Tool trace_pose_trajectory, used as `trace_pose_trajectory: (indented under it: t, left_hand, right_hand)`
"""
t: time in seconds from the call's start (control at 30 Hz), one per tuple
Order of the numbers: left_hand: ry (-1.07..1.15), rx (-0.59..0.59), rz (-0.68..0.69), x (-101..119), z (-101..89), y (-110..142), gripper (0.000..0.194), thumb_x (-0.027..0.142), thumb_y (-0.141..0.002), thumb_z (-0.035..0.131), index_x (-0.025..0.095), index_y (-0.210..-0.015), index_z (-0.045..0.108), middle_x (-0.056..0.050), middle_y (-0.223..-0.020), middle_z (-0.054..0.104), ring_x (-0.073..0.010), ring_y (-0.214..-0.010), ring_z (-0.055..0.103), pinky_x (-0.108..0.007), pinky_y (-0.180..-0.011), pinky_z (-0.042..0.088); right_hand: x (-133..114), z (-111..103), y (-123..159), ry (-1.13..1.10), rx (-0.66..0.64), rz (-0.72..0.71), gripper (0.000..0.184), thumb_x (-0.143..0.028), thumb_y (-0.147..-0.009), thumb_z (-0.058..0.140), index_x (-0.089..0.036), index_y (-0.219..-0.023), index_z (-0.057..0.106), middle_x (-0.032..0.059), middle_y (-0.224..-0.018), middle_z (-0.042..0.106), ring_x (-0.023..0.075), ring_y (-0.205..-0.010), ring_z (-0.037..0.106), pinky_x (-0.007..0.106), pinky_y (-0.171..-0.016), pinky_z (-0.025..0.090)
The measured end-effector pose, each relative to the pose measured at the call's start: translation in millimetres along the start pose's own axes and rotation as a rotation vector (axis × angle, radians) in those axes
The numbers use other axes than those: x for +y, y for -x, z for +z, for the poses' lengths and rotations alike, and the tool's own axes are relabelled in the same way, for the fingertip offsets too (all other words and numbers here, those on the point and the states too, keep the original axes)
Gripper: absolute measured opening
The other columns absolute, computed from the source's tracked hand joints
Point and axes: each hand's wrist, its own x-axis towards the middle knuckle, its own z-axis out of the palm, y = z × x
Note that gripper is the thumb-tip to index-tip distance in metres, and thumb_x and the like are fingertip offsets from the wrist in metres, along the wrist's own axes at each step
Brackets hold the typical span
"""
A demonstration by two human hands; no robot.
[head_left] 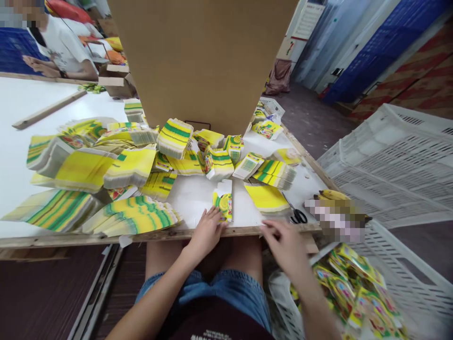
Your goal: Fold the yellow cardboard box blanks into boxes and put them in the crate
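A small flattened yellow carton (223,200) with white flaps lies on the white tabletop in front of me. My left hand (208,229) rests on its lower left edge, fingers stretched out and lying flat. At the table edge to the right, my right hand (283,241) is blurred, its fingers curled and thumb and forefinger close together. A tiny pale bit shows at their tips, too small to name. Nearest to that hand are a stack of yellow cartons (267,198) and black-handled scissors (299,216).
Fanned stacks of flat cartons (85,167) cover the table's left and middle. A tall cardboard box (205,66) stands behind them. At the right are white plastic crates (385,160), bananas (332,194) and a basket of filled yellow packs (354,283). Another person (67,47) works at far left.
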Motion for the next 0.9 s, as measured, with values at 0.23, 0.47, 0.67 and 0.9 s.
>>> trace_pose_trajectory:
  t: [0.23, 0.47, 0.67, 0.9]
  left_hand:
    - [0.105, 0.002, 0.019, 0, -3.6, 8, 0.040, 0.021, -0.086, 0.051, 0.017, -0.126, 0.055, -0.015, -0.136, 0.054, -0.0275, -0.134, 0.041, -0.048, -0.110, 0.033]
    - [0.311, 0.078, -0.017, 3, -5.3, 10, 0.037, 0.025, -0.085, 0.056, 0.018, -0.121, 0.060, -0.015, -0.132, 0.058, -0.0296, -0.127, 0.049, -0.047, -0.108, 0.035]
    - [0.573, 0.237, -0.087, 12, -23.0, 15, 0.042, 0.042, -0.091, 0.047, 0.015, -0.121, 0.058, -0.014, -0.123, 0.063, -0.0252, -0.116, 0.057, -0.041, -0.102, 0.041]
    - [1.082, 0.031, -0.103, 31, -36.9, 23, 0.056, 0.056, -0.078, 0.062, 0.014, -0.114, 0.066, -0.011, -0.103, 0.071, -0.0267, -0.097, 0.064, -0.040, -0.093, 0.047]
  right_hand:
    - [-39, 108, -40, -0.192, -0.020, 0.098, 0.012, -0.030, -0.074, 0.065, -0.019, -0.078, 0.066, 0.0101, -0.077, 0.066, 0.0260, -0.079, 0.059, 0.037, -0.078, 0.042]
    - [-27, 114, -43, -0.527, 0.007, 0.258, 0.030, -0.045, -0.074, 0.062, -0.016, -0.082, 0.062, 0.0077, -0.072, 0.068, 0.0223, -0.067, 0.063, 0.034, -0.065, 0.049]
    - [-36, 95, -30, -0.821, -0.011, 0.296, 0.041, -0.052, -0.073, 0.066, -0.015, -0.091, 0.061, 0.0086, -0.082, 0.071, 0.0223, -0.078, 0.067, 0.035, -0.073, 0.054]
    - [-60, 81, 0, -1.191, -0.277, 0.476, 0.042, -0.046, -0.058, 0.083, -0.018, -0.085, 0.066, 0.0060, -0.080, 0.073, 0.0224, -0.074, 0.068, 0.031, -0.067, 0.056]
